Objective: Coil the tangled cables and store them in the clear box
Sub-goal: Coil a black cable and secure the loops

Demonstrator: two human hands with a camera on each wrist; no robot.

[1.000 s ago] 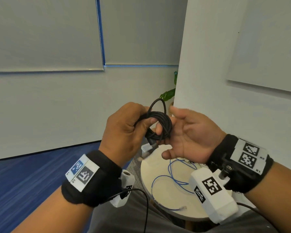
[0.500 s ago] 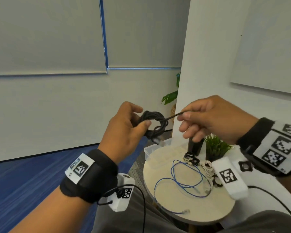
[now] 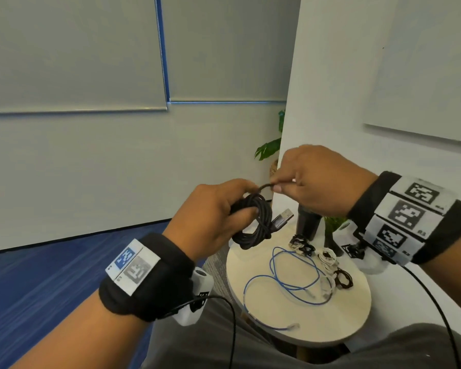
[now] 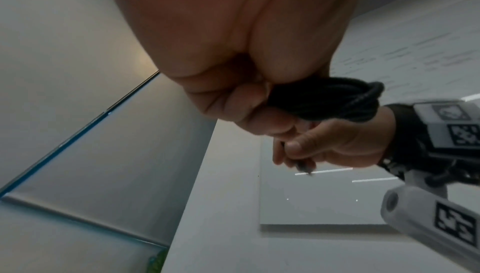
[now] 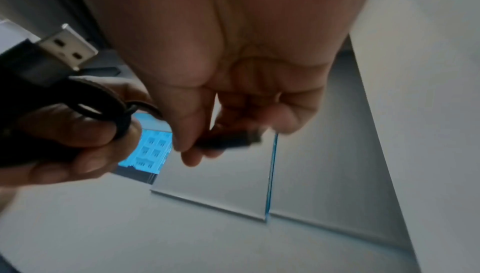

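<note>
A coiled black braided cable [image 3: 253, 222] hangs in the air above the round table, gripped at its top by my left hand [image 3: 218, 214]. Its USB plug [image 3: 284, 217] sticks out to the right of the coil. My right hand [image 3: 301, 179] pinches the cable's free end [image 3: 266, 185] just above and right of the coil. In the left wrist view the black coil [image 4: 324, 101] sits under my curled left fingers. The right wrist view shows the USB plug [image 5: 67, 45] close up and my right fingers pinching the dark cable end [image 5: 223, 144]. The clear box is hidden in these frames.
A round pale table [image 3: 343, 315] holds a loose blue cable [image 3: 285, 280], a few small coiled bundles [image 3: 328, 257] and a dark stand [image 3: 308, 222] beside a small green plant [image 3: 333, 222]. A white wall stands right of it, blue carpet [image 3: 37, 283] to the left.
My right hand turned palm-down, took the cable's free end and pulled it right, then brought it back close to the coil. The USB plug now shows to the coil's right.
</note>
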